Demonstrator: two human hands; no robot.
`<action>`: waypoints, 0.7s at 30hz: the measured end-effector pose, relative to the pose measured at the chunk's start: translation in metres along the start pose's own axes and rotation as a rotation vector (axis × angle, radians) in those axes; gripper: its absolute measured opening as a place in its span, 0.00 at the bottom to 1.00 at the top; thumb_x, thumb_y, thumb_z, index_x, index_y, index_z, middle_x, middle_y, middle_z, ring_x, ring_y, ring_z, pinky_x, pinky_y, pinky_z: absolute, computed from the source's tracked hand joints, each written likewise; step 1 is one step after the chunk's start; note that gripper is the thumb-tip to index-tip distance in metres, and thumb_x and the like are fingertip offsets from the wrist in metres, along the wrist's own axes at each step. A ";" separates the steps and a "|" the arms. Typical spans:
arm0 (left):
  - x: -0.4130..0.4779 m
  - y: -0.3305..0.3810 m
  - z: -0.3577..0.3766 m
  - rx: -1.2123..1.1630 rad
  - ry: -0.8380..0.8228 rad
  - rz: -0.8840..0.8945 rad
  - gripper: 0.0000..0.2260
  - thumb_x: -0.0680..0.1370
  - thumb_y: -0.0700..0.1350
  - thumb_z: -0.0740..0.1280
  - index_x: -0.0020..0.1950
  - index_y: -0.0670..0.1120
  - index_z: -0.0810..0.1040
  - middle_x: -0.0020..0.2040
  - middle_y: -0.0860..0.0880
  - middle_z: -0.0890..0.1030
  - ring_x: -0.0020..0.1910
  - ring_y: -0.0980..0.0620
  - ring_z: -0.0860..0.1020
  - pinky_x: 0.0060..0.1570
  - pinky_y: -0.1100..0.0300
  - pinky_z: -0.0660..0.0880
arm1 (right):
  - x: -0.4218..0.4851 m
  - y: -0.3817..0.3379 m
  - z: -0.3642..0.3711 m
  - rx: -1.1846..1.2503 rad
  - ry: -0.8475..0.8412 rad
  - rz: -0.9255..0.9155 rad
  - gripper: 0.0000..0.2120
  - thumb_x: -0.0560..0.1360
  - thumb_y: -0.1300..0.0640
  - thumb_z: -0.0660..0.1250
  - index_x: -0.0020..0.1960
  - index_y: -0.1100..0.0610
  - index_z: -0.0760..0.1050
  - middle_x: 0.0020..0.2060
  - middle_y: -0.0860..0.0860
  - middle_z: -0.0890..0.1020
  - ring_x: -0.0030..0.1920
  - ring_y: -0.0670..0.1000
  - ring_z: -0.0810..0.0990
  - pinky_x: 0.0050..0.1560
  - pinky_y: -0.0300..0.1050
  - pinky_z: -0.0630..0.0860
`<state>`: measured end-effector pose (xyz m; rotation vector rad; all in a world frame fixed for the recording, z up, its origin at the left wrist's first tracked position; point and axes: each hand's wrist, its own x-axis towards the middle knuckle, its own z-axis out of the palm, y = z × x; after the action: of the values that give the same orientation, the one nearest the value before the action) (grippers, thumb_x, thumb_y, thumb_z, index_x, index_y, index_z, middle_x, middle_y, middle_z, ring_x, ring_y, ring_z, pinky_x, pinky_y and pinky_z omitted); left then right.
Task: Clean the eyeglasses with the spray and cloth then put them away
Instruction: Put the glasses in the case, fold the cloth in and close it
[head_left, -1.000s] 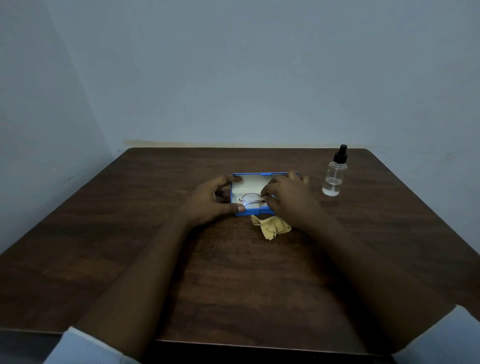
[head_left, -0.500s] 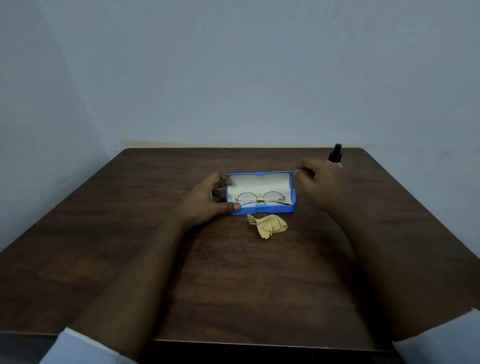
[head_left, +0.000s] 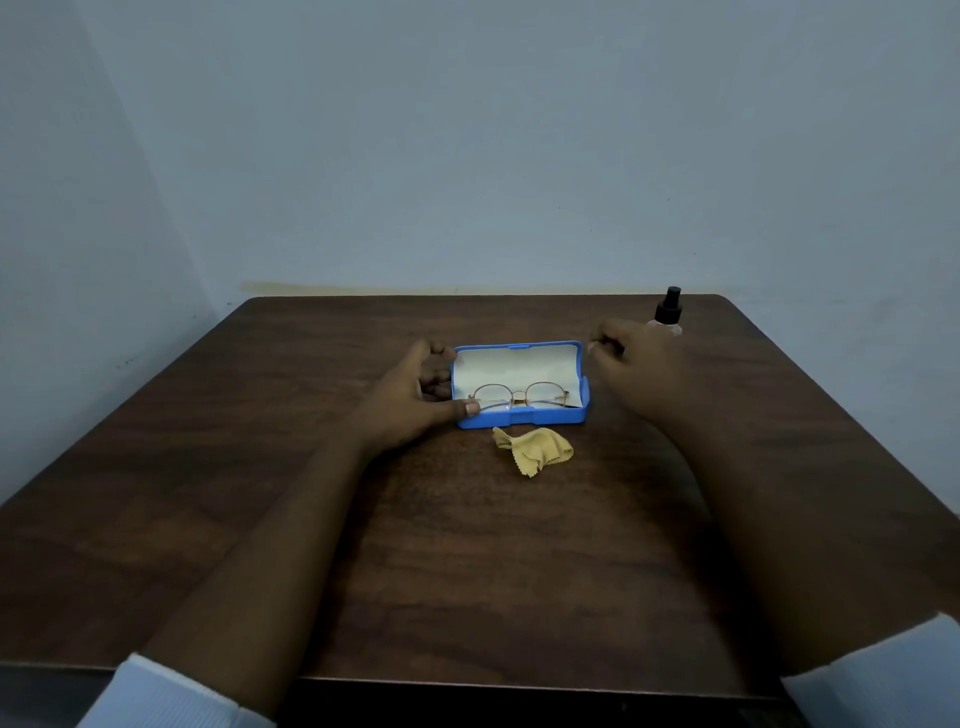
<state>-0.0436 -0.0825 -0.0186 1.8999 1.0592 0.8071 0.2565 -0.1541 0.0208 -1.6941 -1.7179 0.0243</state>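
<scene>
The glasses (head_left: 519, 397) lie in the open blue case (head_left: 524, 417) mid-table (head_left: 260, 519). The left hand (head_left: 410, 405) grips the case's left end. The right hand (head_left: 639, 364) hangs loose beside the case, holding nothing.

The case (head_left: 519, 419) lies open mid-table with its lid tipped back, so the eyeglasses (head_left: 519, 395) are exposed from above. The left hand (head_left: 410, 405) takes up the case's left end, thumb on the front rim. The cloth (head_left: 535, 452) lies just in front of the case, with a narrow strip of wood between them. The right hand (head_left: 639, 358) hangs beside the case's right end, fingers loosely curled, blocking most of the spray bottle (head_left: 668, 310) behind it. Between the forearms the table (head_left: 467, 571) shows bare wood.
</scene>
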 end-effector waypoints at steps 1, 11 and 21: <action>0.000 0.000 0.000 0.001 0.000 -0.003 0.29 0.70 0.55 0.84 0.62 0.65 0.70 0.67 0.51 0.83 0.60 0.52 0.84 0.60 0.53 0.83 | 0.000 0.000 0.000 -0.002 -0.006 -0.007 0.09 0.81 0.59 0.63 0.47 0.61 0.79 0.36 0.54 0.81 0.39 0.55 0.79 0.45 0.59 0.79; -0.001 0.001 0.000 0.021 0.017 -0.012 0.27 0.71 0.54 0.83 0.61 0.62 0.70 0.63 0.55 0.84 0.57 0.59 0.84 0.58 0.57 0.83 | 0.000 0.000 0.002 0.053 -0.028 -0.068 0.07 0.80 0.58 0.64 0.48 0.57 0.81 0.38 0.51 0.83 0.41 0.52 0.80 0.42 0.55 0.79; -0.001 0.005 -0.001 0.027 0.081 -0.053 0.19 0.78 0.67 0.70 0.61 0.61 0.68 0.71 0.54 0.78 0.67 0.56 0.77 0.64 0.52 0.75 | -0.013 -0.035 -0.001 0.067 -0.481 -0.327 0.07 0.79 0.57 0.73 0.56 0.50 0.85 0.47 0.41 0.82 0.46 0.34 0.77 0.42 0.28 0.68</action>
<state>-0.0427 -0.0844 -0.0138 1.8667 1.1705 0.8499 0.2254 -0.1705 0.0325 -1.4122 -2.3031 0.3590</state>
